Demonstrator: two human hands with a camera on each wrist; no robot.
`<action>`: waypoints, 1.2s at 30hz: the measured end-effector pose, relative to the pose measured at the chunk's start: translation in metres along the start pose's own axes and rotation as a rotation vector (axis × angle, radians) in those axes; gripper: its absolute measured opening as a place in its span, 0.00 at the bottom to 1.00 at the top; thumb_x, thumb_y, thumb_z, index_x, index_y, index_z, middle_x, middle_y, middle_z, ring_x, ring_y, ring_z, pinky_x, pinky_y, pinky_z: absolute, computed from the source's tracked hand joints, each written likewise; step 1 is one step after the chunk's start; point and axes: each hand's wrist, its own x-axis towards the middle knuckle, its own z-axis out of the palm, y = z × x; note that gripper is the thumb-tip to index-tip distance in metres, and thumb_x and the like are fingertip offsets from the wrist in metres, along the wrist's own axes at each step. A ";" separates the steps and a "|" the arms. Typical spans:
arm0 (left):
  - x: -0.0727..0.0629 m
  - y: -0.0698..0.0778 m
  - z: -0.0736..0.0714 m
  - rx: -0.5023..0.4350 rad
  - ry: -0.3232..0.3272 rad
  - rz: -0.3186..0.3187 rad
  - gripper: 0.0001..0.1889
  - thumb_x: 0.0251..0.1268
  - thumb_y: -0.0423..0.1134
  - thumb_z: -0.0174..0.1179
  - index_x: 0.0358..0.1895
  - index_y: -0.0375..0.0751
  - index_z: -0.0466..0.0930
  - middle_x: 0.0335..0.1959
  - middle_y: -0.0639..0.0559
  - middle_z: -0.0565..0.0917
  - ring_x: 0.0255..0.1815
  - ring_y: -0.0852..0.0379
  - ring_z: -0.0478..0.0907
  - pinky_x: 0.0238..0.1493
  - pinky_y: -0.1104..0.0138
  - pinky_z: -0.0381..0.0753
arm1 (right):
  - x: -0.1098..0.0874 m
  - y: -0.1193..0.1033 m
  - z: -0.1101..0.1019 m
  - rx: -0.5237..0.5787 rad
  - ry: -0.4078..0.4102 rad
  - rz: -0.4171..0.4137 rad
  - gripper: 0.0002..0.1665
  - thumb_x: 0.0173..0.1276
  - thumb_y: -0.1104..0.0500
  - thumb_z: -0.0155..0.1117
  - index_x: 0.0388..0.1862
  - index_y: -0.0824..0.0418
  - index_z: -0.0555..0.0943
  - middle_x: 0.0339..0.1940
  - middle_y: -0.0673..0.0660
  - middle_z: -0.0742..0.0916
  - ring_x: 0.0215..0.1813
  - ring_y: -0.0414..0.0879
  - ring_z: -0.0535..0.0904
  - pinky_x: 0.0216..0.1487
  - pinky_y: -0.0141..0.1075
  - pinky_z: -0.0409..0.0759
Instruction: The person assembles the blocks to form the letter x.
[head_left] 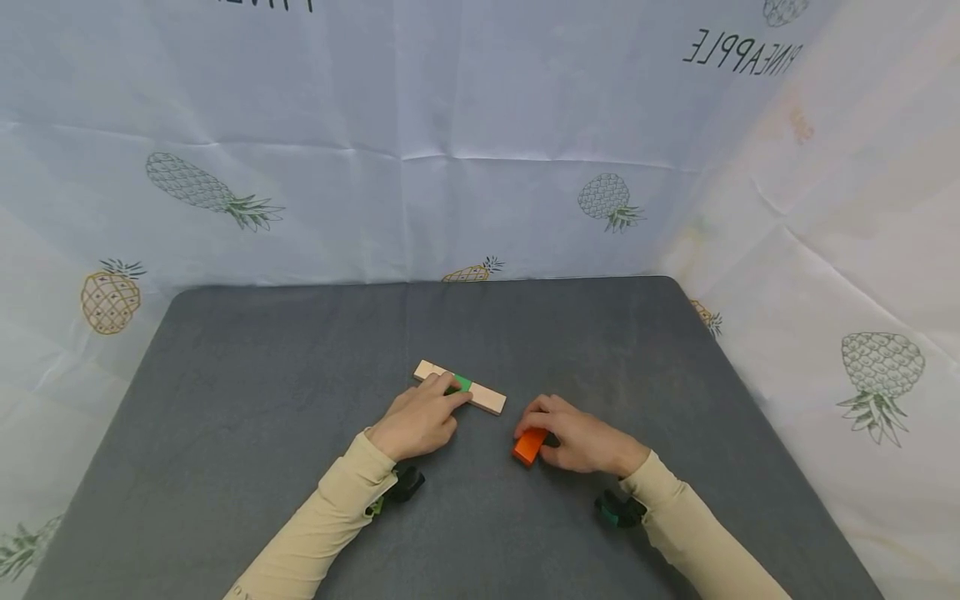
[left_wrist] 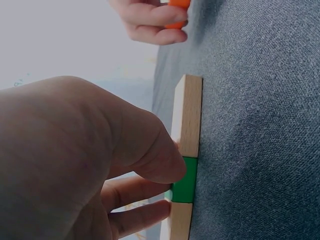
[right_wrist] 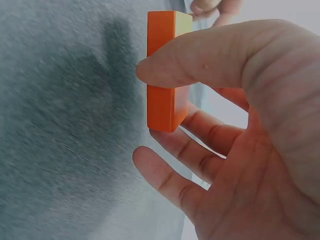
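Note:
A straight row of wooden blocks lies slantwise on the dark table, a green block (left_wrist: 186, 181) sitting between plain wood pieces. My left hand (head_left: 418, 421) pinches the green block, thumb on the near side and fingertips on the far side. One plain wood block (head_left: 488, 400) forms the right end of the row, and plain wood (head_left: 427, 369) continues at the left end. To the right of the row, my right hand (head_left: 577, 435) holds an orange block (right_wrist: 160, 107) between thumb and fingers, just over the table. Its far side is hidden by the fingers.
A dark grey cloth-like surface covers the table (head_left: 262, 433). White curtains (head_left: 495, 208) printed with pineapples hang along its back and right edges. Dark wrist devices sit under the left (head_left: 407, 485) and right (head_left: 619, 509) wrists, close over the table.

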 end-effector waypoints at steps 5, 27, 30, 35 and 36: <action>-0.001 -0.001 0.000 0.000 0.006 0.009 0.22 0.67 0.30 0.54 0.64 0.43 0.81 0.58 0.46 0.77 0.50 0.52 0.74 0.32 0.66 0.70 | 0.004 0.000 -0.010 -0.017 0.003 0.005 0.21 0.67 0.69 0.63 0.55 0.51 0.83 0.55 0.51 0.79 0.53 0.45 0.73 0.55 0.39 0.79; -0.002 -0.001 -0.001 0.002 0.022 0.024 0.22 0.66 0.30 0.55 0.62 0.42 0.82 0.56 0.45 0.78 0.49 0.52 0.74 0.33 0.66 0.71 | 0.032 0.006 -0.044 -0.021 0.012 0.015 0.20 0.67 0.70 0.62 0.55 0.54 0.84 0.56 0.53 0.80 0.54 0.47 0.73 0.55 0.44 0.79; -0.002 -0.002 -0.001 0.007 0.028 0.027 0.22 0.66 0.30 0.55 0.62 0.42 0.82 0.55 0.45 0.78 0.48 0.52 0.73 0.32 0.67 0.70 | 0.039 0.005 -0.051 -0.036 0.012 -0.001 0.21 0.67 0.70 0.62 0.55 0.54 0.83 0.56 0.54 0.80 0.54 0.48 0.73 0.55 0.44 0.79; -0.002 -0.001 -0.002 0.010 0.018 0.027 0.21 0.67 0.30 0.55 0.63 0.42 0.82 0.56 0.46 0.78 0.48 0.52 0.74 0.33 0.67 0.71 | 0.049 0.003 -0.060 -0.053 -0.003 -0.012 0.20 0.67 0.70 0.62 0.56 0.56 0.83 0.57 0.56 0.80 0.55 0.50 0.73 0.55 0.45 0.78; -0.001 -0.001 -0.002 0.012 0.015 0.027 0.21 0.68 0.30 0.55 0.63 0.43 0.82 0.56 0.46 0.78 0.49 0.52 0.74 0.33 0.66 0.72 | 0.050 0.003 -0.061 -0.054 -0.007 -0.009 0.20 0.67 0.70 0.63 0.56 0.57 0.83 0.57 0.56 0.80 0.55 0.51 0.73 0.55 0.45 0.78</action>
